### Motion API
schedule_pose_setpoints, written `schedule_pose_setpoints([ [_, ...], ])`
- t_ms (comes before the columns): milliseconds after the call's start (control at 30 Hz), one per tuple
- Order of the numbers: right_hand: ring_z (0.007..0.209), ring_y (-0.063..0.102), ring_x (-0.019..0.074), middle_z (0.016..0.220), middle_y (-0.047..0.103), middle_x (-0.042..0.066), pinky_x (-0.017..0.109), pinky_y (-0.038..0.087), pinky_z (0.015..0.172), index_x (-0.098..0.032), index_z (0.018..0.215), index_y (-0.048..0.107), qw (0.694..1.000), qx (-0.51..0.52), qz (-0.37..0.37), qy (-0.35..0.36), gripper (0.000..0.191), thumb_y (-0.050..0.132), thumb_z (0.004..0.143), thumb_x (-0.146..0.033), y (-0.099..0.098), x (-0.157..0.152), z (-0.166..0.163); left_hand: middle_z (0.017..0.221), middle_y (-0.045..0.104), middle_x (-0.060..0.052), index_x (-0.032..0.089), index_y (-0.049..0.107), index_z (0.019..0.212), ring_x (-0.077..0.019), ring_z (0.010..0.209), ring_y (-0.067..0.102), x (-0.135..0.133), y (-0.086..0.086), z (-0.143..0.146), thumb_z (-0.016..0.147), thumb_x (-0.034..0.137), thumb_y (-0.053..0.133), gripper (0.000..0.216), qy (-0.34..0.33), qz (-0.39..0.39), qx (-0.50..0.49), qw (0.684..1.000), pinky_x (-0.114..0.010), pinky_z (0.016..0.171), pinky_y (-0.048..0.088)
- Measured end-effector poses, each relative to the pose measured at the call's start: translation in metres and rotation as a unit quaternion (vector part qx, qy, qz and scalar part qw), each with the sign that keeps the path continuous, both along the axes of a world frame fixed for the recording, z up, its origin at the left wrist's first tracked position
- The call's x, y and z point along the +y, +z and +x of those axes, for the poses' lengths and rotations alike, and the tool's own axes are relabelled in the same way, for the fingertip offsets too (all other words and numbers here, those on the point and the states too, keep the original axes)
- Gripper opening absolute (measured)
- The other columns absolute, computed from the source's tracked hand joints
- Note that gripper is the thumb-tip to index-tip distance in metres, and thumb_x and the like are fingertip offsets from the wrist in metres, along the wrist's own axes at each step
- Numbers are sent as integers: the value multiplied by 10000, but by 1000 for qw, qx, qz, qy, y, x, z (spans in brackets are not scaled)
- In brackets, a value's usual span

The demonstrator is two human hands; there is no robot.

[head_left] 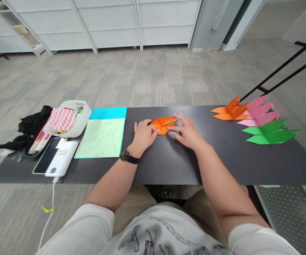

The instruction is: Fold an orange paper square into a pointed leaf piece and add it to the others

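Note:
A folded orange origami paper (163,124) lies on the dark table in front of me, its two pointed flaps toward the right. My left hand (145,136) holds its left end, the thumb along the near edge and the other fingers partly curled. At the right end, my right hand (186,131) has its fingers at the two points, with thumb and forefinger close around the lower one. Part of the paper is hidden under the fingers.
Left of my hands lies a stack of light green and blue paper sheets (103,136). Beyond it are a white power bank (62,159), a phone (46,156) and a white basket (81,122). Folded orange (231,110), pink (260,111) and green (271,132) paper pieces stand at the right.

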State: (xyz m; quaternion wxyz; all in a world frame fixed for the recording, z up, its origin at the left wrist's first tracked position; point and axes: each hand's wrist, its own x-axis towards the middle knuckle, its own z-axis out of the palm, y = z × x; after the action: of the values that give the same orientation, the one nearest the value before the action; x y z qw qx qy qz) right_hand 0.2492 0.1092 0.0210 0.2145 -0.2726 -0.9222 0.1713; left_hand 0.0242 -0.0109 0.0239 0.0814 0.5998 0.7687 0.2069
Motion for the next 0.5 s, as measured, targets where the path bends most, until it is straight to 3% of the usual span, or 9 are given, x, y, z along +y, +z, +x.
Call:
schedule_pose_setpoints([
  [133, 1658, 262, 443, 1776, 367, 42, 764, 277, 1292, -378, 1290, 821, 997, -76, -24, -15, 337, 775, 957, -357, -9, -3, -2, 1452, 661, -110, 241, 785, 934, -372, 1388, 571, 1, -2, -1, 1017, 376, 666, 199, 2, -1, 6, 1000, -766, 1303, 237],
  [333, 1687, 140, 463, 1852, 160, 17, 732, 245, 1308, -362, 1389, 774, 987, -140, -58, -49, 393, 718, 1006, -433, -7, -3, -2, 1455, 660, -87, 250, 752, 994, -344, 1392, 569, 0, 1, 2, 1017, 359, 666, 141, 15, -6, 32, 999, -715, 1319, 251],
  [500, 1675, 185, 475, 1852, 156, 40, 707, 276, 1306, -361, 1472, 716, 980, -160, -86, -79, 468, 693, 1019, -477, -6, -6, -2, 1445, 661, -84, 265, 730, 1107, -320, 1362, 590, 0, 7, 6, 1010, 334, 670, 133, 21, -8, 42, 999, -652, 1329, 277],
])
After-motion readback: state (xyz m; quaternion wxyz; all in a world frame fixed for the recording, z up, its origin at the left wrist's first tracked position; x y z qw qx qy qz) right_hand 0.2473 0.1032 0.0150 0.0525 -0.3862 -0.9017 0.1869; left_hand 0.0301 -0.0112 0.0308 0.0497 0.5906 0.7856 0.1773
